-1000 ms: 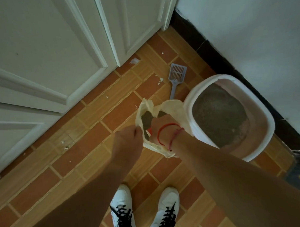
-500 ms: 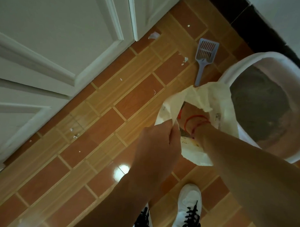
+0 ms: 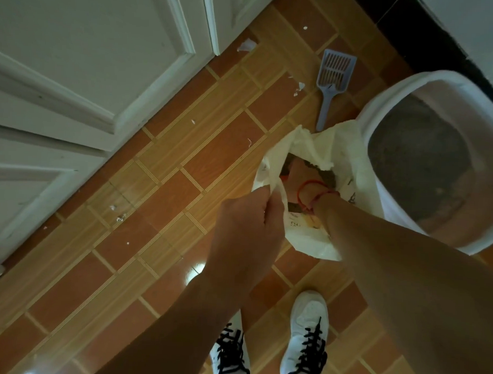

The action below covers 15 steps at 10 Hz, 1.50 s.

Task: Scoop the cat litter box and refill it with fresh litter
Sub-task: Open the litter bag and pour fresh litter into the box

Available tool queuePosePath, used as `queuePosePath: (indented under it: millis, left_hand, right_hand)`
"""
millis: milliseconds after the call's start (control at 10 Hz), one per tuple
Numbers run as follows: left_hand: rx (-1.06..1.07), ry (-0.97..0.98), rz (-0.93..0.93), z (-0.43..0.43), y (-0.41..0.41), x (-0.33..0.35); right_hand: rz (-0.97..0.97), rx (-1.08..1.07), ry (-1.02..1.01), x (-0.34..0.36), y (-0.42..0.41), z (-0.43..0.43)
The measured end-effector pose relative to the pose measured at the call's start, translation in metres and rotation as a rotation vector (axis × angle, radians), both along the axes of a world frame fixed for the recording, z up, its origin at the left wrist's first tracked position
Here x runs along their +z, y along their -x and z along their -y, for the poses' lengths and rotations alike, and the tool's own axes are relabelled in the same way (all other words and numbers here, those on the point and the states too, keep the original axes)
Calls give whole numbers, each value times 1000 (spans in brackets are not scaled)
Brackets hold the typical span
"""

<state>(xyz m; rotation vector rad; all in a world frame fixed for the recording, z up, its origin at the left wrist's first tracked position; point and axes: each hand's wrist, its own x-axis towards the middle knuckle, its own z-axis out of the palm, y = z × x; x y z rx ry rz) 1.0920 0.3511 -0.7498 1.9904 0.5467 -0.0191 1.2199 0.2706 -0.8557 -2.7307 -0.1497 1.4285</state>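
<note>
Hardly anything has been shifted: the bag (image 3: 307, 242), touching the litter box (image 3: 382, 107) on its left, is still pinched at its near lip by the left hand (image 3: 247, 223). The right hand (image 3: 294, 174) is buried inside, its grip hidden. Contents could be spilled if the lip is torn.

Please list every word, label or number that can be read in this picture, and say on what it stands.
On the white bag, small print near the left hand: too blurred to read.
On the same bag, dark marks beside the litter box: too small to read.
On the scoop, doors and shoes: no text visible.
</note>
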Motion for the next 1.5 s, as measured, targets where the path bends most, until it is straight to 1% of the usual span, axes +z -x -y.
queuePosePath:
  millis: [200, 300, 400, 500, 600, 700, 800, 900, 1100, 1200, 1300, 1400, 1500]
  left_hand:
    - [47, 29, -80, 1, -7, 12]
    - [64, -9, -133, 0, -10, 21]
    - [121, -13, -169, 2, -13, 32]
    - [178, 29, -241, 7, -16, 39]
    - [268, 129, -332, 7, -19, 42]
    - [376, 220, -403, 8, -21, 44]
    - [406, 252, -376, 12, -26, 51]
    - [411, 233, -385, 18, -32, 52]
    - [355, 111, -442, 32, -47, 67]
    - [272, -40, -500, 38, -54, 71]
    - [260, -120, -480, 47, -59, 66]
    - [251, -183, -467, 58, -62, 66]
    - [216, -222, -456, 65, -61, 68]
  right_hand:
    - [-174, -130, 19, 31, -7, 3]
    - [-238, -100, -20, 59, -8, 5]
    - [-167, -215, -141, 90, -9, 5]
    - [-27, -315, -176, 122, -9, 8]
    - [-130, -353, -310, 142, -8, 16]
    - [-182, -334, -380, 170, -5, 23]
    - [-179, -300, -456, 194, -5, 35]
    - [-177, -371, -520, 213, -10, 54]
    - [-226, -698, -764, 238, -24, 89]
    - [-176, -872, -865, 247, -39, 112]
    - [-50, -1034, -857, 242, -57, 141]
    - [168, -1056, -681, 223, -68, 174]
    - [329, -1026, -456, 200, -72, 215]
